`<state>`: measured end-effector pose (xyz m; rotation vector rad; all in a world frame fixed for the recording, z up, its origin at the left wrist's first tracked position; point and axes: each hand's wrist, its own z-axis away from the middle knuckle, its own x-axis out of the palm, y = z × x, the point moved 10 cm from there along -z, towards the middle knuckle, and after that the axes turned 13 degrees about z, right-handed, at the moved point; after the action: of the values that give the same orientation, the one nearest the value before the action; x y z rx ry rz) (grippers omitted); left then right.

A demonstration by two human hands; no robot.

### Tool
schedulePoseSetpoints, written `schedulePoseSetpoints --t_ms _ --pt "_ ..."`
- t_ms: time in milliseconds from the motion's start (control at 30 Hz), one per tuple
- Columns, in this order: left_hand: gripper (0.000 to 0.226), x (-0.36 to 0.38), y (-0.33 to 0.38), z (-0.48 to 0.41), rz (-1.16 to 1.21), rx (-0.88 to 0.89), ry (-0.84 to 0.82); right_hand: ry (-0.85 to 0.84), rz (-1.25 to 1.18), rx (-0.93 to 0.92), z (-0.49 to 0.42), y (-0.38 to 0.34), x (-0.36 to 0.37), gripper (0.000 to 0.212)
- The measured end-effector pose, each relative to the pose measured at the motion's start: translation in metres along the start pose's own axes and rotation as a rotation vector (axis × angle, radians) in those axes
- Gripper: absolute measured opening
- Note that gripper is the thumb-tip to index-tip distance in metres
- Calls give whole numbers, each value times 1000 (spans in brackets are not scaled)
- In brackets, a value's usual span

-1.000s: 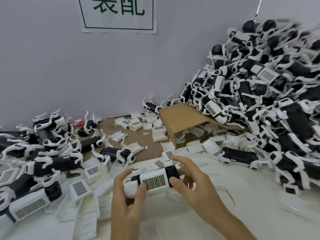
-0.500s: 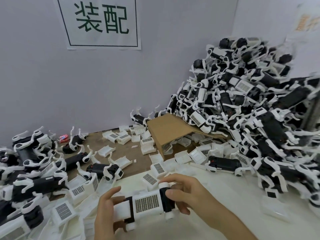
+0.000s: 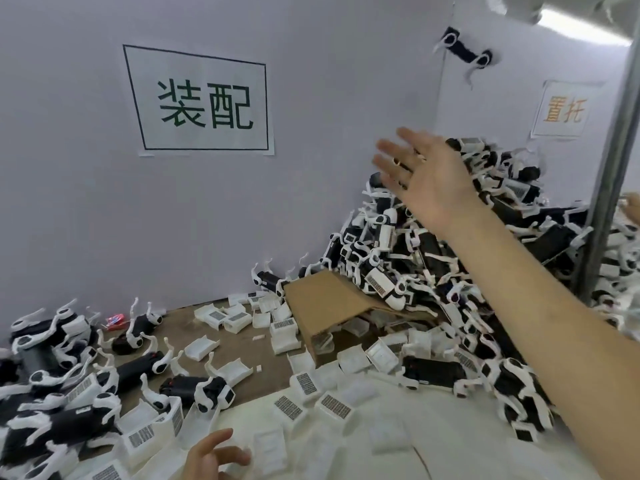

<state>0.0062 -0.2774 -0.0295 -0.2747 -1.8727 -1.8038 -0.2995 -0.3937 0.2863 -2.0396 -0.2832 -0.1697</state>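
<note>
Your one view comes from the camera on your head: wide-angle, facing forward into the wall corner, tilted slightly down. The cardboard box [image 3: 325, 303] sits near mid-frame, fairly close; the wall sign [image 3: 201, 98] lies above-left of it, your right hand [image 3: 426, 174] above-right (your left hand [image 3: 211, 459] barely enters, below the box at the bottom edge).

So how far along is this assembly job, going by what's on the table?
Done: a tall pile of assembled black and white units fills the right corner, and one more unit is in the air above it. In hand: nothing; the right hand is open, stretched toward the pile, and the left hand hovers open near loose white shells. Left: many shells and uncovered black bodies at the left.
</note>
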Motion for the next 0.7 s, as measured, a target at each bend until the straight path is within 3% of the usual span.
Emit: schedulePoseSetpoints --t_ms 133,267,367,567,700 --pt "30 -2 -3 1 -77 41 30 -192 530 122 75 112 28 23" --pt "39 -1 -10 7 -45 31 65 -381 764 315 127 223 41 27" --pt "45 1 -10 9 -17 25 53 -478 978 299 128 264 60 32" --pt "49 -11 -15 8 -44 92 45 -275 1643 36 84 282 77 68" --pt "52 -19 -16 3 -32 120 67 -219 1699 73 75 308 102 75"
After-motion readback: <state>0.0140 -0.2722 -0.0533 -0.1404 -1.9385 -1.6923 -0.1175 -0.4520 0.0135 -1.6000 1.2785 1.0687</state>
